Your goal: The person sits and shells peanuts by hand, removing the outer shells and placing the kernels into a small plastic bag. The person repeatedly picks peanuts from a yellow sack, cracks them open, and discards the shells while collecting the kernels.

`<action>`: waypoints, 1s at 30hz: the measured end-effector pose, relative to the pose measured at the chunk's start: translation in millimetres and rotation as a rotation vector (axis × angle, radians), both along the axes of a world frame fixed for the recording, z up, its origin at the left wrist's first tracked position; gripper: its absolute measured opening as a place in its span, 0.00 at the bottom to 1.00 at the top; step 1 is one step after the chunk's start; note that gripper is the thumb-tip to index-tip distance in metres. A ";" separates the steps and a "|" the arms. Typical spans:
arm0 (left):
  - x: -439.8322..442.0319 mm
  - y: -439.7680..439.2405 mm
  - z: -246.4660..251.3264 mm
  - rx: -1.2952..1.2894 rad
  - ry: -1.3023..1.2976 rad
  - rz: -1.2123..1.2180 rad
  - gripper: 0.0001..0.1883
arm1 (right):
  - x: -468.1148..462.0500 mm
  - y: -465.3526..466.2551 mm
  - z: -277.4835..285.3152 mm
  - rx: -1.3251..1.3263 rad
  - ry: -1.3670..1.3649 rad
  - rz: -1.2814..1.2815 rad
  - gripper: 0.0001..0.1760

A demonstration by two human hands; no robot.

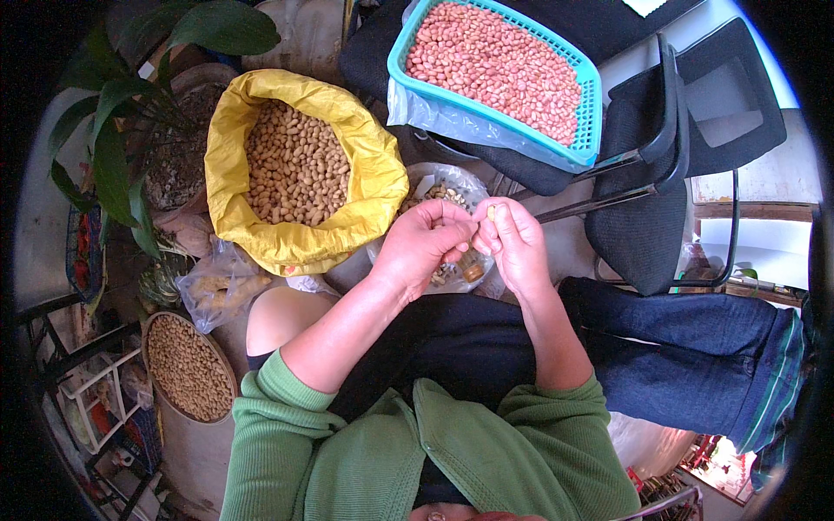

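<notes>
My right hand (513, 246) pinches a small pale peanut (492, 212) between thumb and forefinger. Its fingertips meet those of my left hand (427, 241), whose thumb and fingers are drawn together; whether anything sits between them is hidden. Below both hands is a bowl lined with clear plastic (479, 189), partly covered by them, with peanut shells (445, 193) inside. A brown-capped clear jar or bottle (470, 266) shows in it under my hands. To the left stands a yellow woven sack (374, 172) with a rolled-down rim, full of unshelled peanuts (296, 166).
Ahead, a turquoise plastic basket (591, 104) of pink shelled peanuts (492, 68) rests on a black chair. Another black chair (635, 208) stands right. A round tray (148, 365) of peanuts, a plastic bag (221, 286) and a potted plant (189, 143) are left. A person's denim-clad legs (677, 355) extend at right.
</notes>
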State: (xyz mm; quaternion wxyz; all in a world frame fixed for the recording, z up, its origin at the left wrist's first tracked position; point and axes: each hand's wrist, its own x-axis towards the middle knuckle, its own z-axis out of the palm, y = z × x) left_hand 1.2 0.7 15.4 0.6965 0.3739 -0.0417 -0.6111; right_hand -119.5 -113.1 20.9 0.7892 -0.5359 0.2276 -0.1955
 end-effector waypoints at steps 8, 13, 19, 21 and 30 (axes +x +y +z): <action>2.0 -0.8 -2.1 0.009 0.123 -0.043 0.07 | 2.8 6.0 1.2 -0.497 0.138 -0.082 0.15; 4.9 -0.7 -1.1 -0.003 0.187 -0.074 0.08 | 3.0 7.9 4.9 -1.003 0.156 -0.069 0.12; 1.6 -0.5 3.4 -0.024 0.148 -0.044 0.10 | 3.1 9.5 3.4 -0.756 0.103 -0.083 0.13; 1.3 -1.0 4.9 -0.047 0.142 -0.048 0.11 | 3.1 6.8 3.6 -0.737 0.099 -0.078 0.16; 3.8 -0.7 4.2 -0.058 0.099 -0.079 0.12 | 2.0 10.3 -1.6 -0.071 -0.033 -0.152 0.20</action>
